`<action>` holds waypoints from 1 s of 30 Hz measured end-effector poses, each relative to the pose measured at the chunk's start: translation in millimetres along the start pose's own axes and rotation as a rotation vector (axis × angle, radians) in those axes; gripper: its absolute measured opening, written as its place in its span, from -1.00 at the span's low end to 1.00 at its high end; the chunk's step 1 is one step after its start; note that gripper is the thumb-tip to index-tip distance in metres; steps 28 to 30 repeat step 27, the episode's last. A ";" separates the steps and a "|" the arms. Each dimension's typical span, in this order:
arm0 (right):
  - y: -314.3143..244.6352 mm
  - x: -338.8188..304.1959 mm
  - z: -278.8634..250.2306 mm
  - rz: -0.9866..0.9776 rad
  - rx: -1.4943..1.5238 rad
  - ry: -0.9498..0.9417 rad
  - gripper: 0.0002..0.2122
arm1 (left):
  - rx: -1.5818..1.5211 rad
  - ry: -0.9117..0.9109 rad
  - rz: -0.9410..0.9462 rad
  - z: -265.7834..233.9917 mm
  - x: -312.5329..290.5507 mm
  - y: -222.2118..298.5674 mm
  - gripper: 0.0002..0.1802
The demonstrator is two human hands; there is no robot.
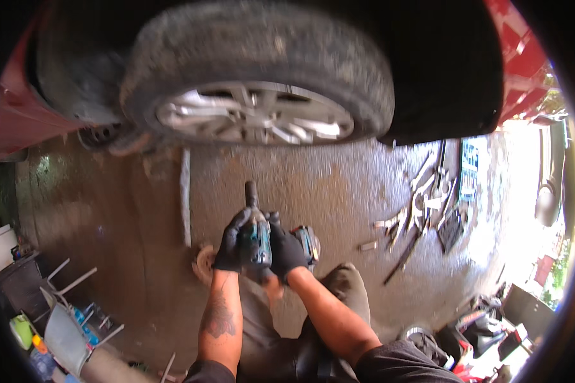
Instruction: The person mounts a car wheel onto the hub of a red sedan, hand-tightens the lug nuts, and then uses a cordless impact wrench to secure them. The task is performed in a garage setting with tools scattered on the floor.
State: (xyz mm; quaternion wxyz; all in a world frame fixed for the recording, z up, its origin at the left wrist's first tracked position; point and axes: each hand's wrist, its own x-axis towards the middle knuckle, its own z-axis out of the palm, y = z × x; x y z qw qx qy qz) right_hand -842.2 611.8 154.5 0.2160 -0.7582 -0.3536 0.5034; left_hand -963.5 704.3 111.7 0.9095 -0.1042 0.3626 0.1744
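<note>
Both my hands wear black gloves and grip a teal and black impact wrench (257, 246) in front of my legs. A long dark socket (251, 193) on its nose points away from me, toward the car. My left hand (231, 241) is wrapped round the left side of the tool body. On the right side, my right hand (283, 247) is closed round it, its fingers partly hidden. A block that looks like the tool's battery (307, 246) juts out beyond the right hand. Farther off, apart from the socket, hangs a wheel with a silver rim (255, 115) and a worn tyre (204, 45).
A red car body (524, 70) surrounds the wheel. Hand tools (421, 204) lie on the wet brown floor to the right. A rusty round part (203, 265) is left of my knees. A grey chair (67, 335) lies at lower left; clutter (479, 338) is piled at lower right.
</note>
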 end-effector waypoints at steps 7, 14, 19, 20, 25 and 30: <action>42.8 -84.0 20.3 0.105 -0.063 0.051 -0.67 | -0.265 -0.056 -0.238 -71.1 -50.5 -69.1 -0.43; 57.0 -196.3 -35.0 0.091 -0.138 -0.079 -0.76 | 0.309 0.272 -0.357 -21.7 -140.3 -142.5 -0.43; 94.1 -298.0 -54.1 0.102 -0.126 -0.017 -0.75 | 0.618 0.211 -0.447 19.6 -179.9 -210.8 -0.29; 99.0 -316.5 -61.2 0.111 -0.080 0.028 -0.76 | 0.660 0.197 -0.465 26.4 -182.4 -223.9 -0.29; 140.0 -391.6 -71.9 0.164 0.039 0.128 -0.74 | 0.860 0.163 -0.545 66.2 -194.2 -300.6 -0.31; 167.3 -421.7 -73.3 0.165 0.109 0.167 -0.73 | 0.928 0.138 -0.553 63.1 -196.2 -335.7 -0.29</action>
